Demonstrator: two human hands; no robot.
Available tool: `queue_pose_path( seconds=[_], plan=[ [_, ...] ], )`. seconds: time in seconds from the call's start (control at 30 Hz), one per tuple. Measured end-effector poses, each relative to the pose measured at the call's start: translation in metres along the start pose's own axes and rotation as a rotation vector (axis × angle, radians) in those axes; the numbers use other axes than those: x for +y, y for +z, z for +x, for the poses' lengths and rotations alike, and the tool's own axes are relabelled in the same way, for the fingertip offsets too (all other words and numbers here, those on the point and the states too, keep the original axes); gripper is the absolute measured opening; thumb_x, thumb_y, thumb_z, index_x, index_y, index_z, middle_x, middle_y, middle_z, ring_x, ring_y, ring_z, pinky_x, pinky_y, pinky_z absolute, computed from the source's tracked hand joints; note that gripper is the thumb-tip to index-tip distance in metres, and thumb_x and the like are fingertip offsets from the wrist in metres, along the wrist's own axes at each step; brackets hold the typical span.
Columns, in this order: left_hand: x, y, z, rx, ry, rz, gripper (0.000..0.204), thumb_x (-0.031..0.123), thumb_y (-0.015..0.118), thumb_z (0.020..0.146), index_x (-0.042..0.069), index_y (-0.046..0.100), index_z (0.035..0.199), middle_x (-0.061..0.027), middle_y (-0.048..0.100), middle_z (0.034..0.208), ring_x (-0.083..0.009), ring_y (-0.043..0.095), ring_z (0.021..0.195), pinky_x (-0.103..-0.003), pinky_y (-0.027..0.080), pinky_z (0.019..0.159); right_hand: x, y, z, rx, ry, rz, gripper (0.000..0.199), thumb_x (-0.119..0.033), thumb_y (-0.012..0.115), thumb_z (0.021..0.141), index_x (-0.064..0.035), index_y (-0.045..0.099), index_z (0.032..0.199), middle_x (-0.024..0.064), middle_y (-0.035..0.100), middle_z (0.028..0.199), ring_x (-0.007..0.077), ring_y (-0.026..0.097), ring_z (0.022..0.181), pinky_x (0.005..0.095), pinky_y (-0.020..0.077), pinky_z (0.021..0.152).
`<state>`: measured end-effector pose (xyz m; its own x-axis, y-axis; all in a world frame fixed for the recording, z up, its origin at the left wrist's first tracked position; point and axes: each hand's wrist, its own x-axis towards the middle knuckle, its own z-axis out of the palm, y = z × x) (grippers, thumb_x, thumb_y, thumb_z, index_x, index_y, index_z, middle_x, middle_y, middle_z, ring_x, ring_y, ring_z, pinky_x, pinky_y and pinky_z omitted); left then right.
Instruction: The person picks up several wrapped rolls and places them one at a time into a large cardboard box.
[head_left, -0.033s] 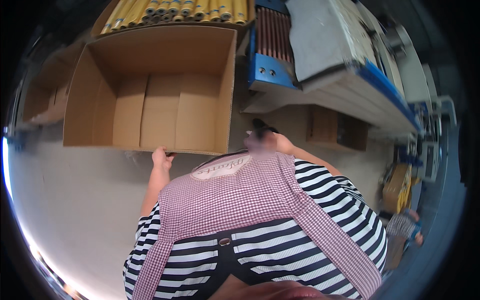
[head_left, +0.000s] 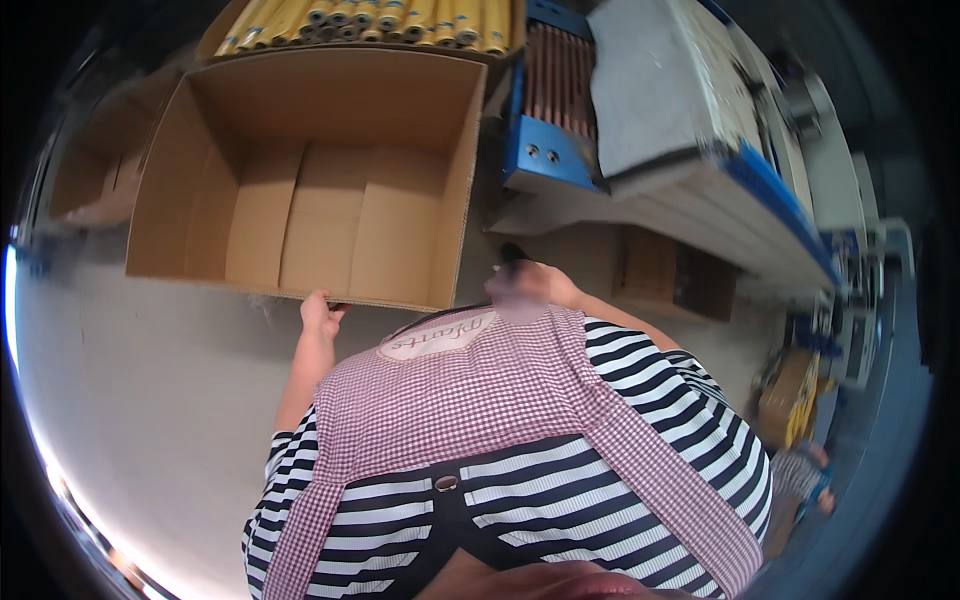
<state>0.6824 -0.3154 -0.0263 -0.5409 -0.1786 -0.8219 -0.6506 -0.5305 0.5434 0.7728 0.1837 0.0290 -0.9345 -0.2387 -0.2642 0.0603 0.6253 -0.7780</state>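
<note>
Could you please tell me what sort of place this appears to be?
It looks like a factory or packing workshop, judging by the large open cardboard box, the many yellow tubes gathered beyond it, and the blue-framed equipment at the right.

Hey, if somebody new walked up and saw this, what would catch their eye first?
Probably the big open cardboard box left of centre, with the left hand at its near rim. Next might come the yellow tube-like rolls stacked beyond it at the top edge, and the blue metal piece with brown rods to the box's right. The checked apron over a striped top fills the lower middle.
</note>
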Motion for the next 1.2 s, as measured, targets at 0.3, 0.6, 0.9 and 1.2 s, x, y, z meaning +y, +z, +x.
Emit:
queue_pose_path(
  seconds=[0.3, 0.6, 0.9, 1.2],
  plan=[
    [-0.002, 0.020, -0.015, 0.147, 0.117, 0.012, 0.031, 0.012, 0.053, 0.092, -0.003, 0.055, 0.118, -0.0163, 0.065, 0.110, -0.0304, 0.068, 0.094, -0.048, 0.062, 0.075, -0.047, -0.023, 0.215, -0.329, 0.694, 0.728, 0.121, -0.051, 0.080, 0.081, -0.0095, 0.000, 0.161, 0.0224, 0.037, 0.154, 0.0386, 0.049, 0.132, 0.0554, 0.0478, 0.097],
    [-0.019, 0.010, -0.009, 0.134, 0.105, 0.183, 0.023, 0.011, 0.056, 0.092, -0.003, 0.061, 0.109, -0.0140, 0.069, 0.101, -0.0247, 0.071, 0.085, -0.040, 0.062, 0.069, -0.001, 0.006, 0.207, -0.201, 0.484, 0.826, 0.043, -0.002, 0.053, 0.089, 0.0068, 0.053, 0.131, 0.0156, 0.067, 0.112, 0.0283, 0.067, 0.096, 0.0392, 0.0567, 0.078],
    [-0.018, 0.014, -0.001, 0.141, 0.242, 0.310, 0.032, 0.021, 0.054, 0.094, -0.002, 0.061, 0.114, -0.0141, 0.069, 0.104, -0.0251, 0.071, 0.088, -0.038, 0.062, 0.068, -0.009, 0.007, 0.230, -0.302, 0.365, 0.605, 0.050, -0.024, 0.057, 0.092, 0.0020, 0.050, 0.135, 0.0171, 0.063, 0.120, 0.0278, 0.064, 0.101, 0.0416, 0.0546, 0.081],
    [-0.029, 0.016, -0.027, -0.057, 0.395, 0.181, 0.078, 0.066, 0.046, 0.098, 0.002, 0.045, 0.141, -0.0184, 0.057, 0.136, -0.0293, 0.062, 0.118, -0.044, 0.058, 0.088, 0.015, 0.022, 0.223, -0.284, 0.183, 0.690, 0.094, -0.074, 0.054, 0.091, 0.0010, 0.041, 0.145, 0.0168, 0.052, 0.137, 0.0244, 0.062, 0.096, 0.0389, 0.0534, 0.086]
  ],
)
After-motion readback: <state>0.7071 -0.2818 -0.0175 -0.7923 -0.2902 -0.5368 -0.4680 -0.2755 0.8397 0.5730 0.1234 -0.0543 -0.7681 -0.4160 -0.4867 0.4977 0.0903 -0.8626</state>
